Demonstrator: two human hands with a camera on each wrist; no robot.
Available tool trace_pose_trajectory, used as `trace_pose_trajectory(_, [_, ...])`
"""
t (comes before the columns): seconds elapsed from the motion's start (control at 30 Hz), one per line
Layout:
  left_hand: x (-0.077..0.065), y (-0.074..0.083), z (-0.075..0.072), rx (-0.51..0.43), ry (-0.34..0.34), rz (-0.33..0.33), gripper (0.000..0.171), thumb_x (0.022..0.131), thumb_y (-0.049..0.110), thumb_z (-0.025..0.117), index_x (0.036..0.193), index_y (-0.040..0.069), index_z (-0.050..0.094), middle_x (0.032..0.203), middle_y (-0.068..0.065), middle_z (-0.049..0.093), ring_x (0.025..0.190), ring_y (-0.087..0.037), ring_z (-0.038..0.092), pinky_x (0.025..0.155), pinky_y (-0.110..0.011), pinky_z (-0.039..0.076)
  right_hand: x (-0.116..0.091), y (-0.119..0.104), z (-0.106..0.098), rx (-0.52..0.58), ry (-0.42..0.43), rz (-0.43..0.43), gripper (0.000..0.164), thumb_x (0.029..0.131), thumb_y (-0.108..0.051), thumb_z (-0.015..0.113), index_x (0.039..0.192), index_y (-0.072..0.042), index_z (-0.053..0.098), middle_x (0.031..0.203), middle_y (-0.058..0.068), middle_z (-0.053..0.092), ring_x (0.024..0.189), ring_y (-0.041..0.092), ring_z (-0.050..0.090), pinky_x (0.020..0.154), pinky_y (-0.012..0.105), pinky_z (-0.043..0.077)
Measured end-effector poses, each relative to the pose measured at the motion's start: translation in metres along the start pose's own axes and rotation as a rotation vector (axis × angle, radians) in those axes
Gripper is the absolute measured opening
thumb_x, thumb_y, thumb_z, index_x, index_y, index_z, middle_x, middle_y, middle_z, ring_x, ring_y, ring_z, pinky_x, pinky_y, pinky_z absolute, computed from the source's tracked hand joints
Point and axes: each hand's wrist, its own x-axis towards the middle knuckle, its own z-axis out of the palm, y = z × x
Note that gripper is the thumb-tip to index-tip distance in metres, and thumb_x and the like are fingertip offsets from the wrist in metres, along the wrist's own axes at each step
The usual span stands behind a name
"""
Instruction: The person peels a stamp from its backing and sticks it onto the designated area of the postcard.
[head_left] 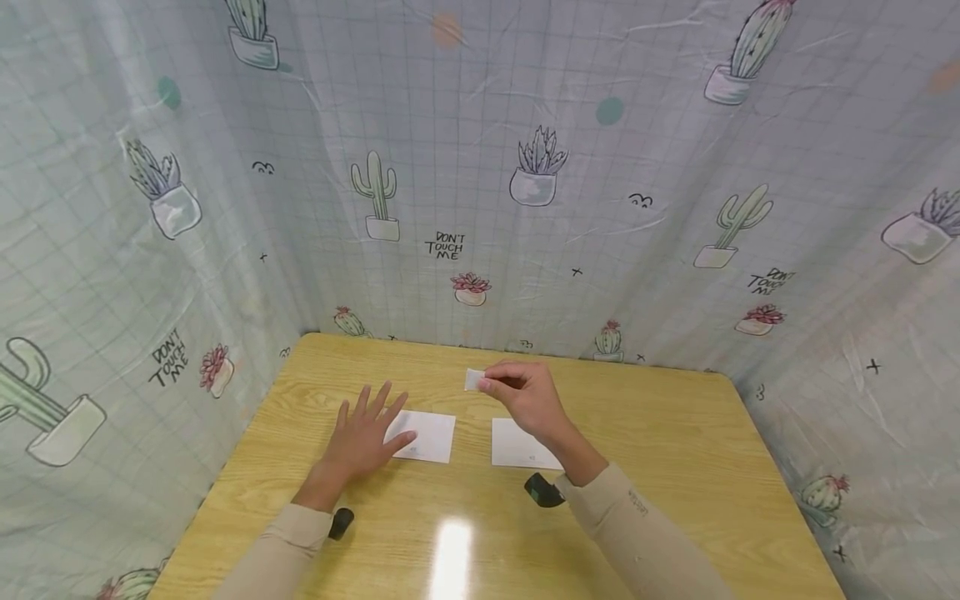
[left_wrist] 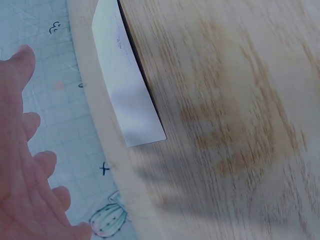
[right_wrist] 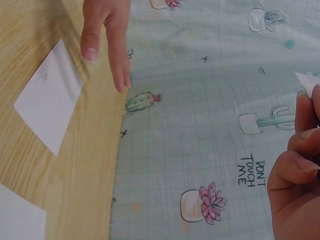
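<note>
In the head view my right hand (head_left: 532, 402) pinches a small white piece (head_left: 473, 380), like paper or a little packet, between thumb and fingertips above the table. Only a corner of that white piece (right_wrist: 306, 82) shows past the fingers in the right wrist view. My left hand (head_left: 363, 442) is spread with straight fingers and holds nothing. It hovers over the left edge of a white card (head_left: 431, 436), casting a shadow. A second white card (head_left: 519, 444) lies to the right, partly covered by my right hand and wrist. Both cards carry tiny faint print.
The wooden table (head_left: 660, 467) bears the two cards with a gap between them. A curtain (head_left: 480, 167) printed with cacti hangs behind the table and along both sides. Black wrist devices (head_left: 543, 490) sit at the sleeves. Light glares off the table's near part.
</note>
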Motion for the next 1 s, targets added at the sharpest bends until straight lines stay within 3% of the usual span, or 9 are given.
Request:
trace_pose_trajectory(0.17, [0.000,0.003,-0.005,0.003,-0.019,-0.006,0.075,0.102,0.059,0.056,0.164,0.020,0.036,0.175,-0.015,0.021,0.160,-0.050,0.014,0.122,-0.079,0.012,0.000,0.000,0.001,-0.001,0.004,0.001,0.012,0.095,-0.002,0.073,0.102,0.006,0.080,0.102,0.027,0.076,0.081,0.013,0.070,0.074,0.022,0.059])
trace_pose_trajectory(0.37, [-0.002,0.007,-0.010,0.003,-0.045,-0.004,0.076,0.103,0.059,0.055,0.165,0.020,0.034,0.175,-0.016,0.020,0.160,-0.051,0.014,0.121,-0.079,0.011,0.001,0.000,0.002,0.013,-0.007,-0.004,0.012,0.095,-0.001,0.073,0.100,0.008,0.079,0.101,0.028,0.076,0.078,0.007,0.069,0.073,0.022,0.059])
trace_pose_trajectory(0.5, [-0.003,0.010,-0.015,-0.014,-0.035,-0.008,0.076,0.102,0.057,0.056,0.164,0.020,0.034,0.175,-0.016,0.021,0.160,-0.051,0.013,0.122,-0.079,0.010,0.001,0.000,0.003,0.020,-0.006,-0.001,0.013,0.095,-0.001,0.072,0.101,0.009,0.079,0.102,0.030,0.075,0.079,0.012,0.069,0.071,0.021,0.058])
trace_pose_trajectory(0.6, [-0.003,0.012,-0.018,-0.019,-0.036,-0.010,0.076,0.102,0.057,0.056,0.165,0.020,0.033,0.175,-0.015,0.020,0.161,-0.051,0.011,0.122,-0.078,0.009,0.002,0.000,0.004,0.016,-0.002,0.006,0.013,0.095,0.000,0.073,0.101,0.009,0.079,0.102,0.029,0.075,0.080,0.016,0.070,0.073,0.027,0.061])
trace_pose_trajectory(0.83, [-0.004,0.016,-0.023,-0.009,-0.055,-0.009,0.078,0.103,0.061,0.053,0.166,0.021,0.030,0.176,-0.014,0.018,0.162,-0.049,0.008,0.123,-0.078,0.008,0.002,0.001,0.004,0.002,-0.004,0.007,0.012,0.095,0.000,0.073,0.101,0.007,0.079,0.102,0.027,0.076,0.079,0.006,0.069,0.076,0.039,0.064])
trace_pose_trajectory(1.0, [-0.006,0.018,-0.027,-0.006,-0.041,-0.005,0.077,0.103,0.060,0.054,0.166,0.021,0.032,0.175,-0.014,0.019,0.161,-0.049,0.010,0.122,-0.078,0.009,0.001,0.001,0.005,0.001,-0.004,0.001,0.012,0.094,-0.001,0.074,0.101,0.007,0.080,0.101,0.027,0.076,0.078,0.006,0.069,0.074,0.030,0.063])
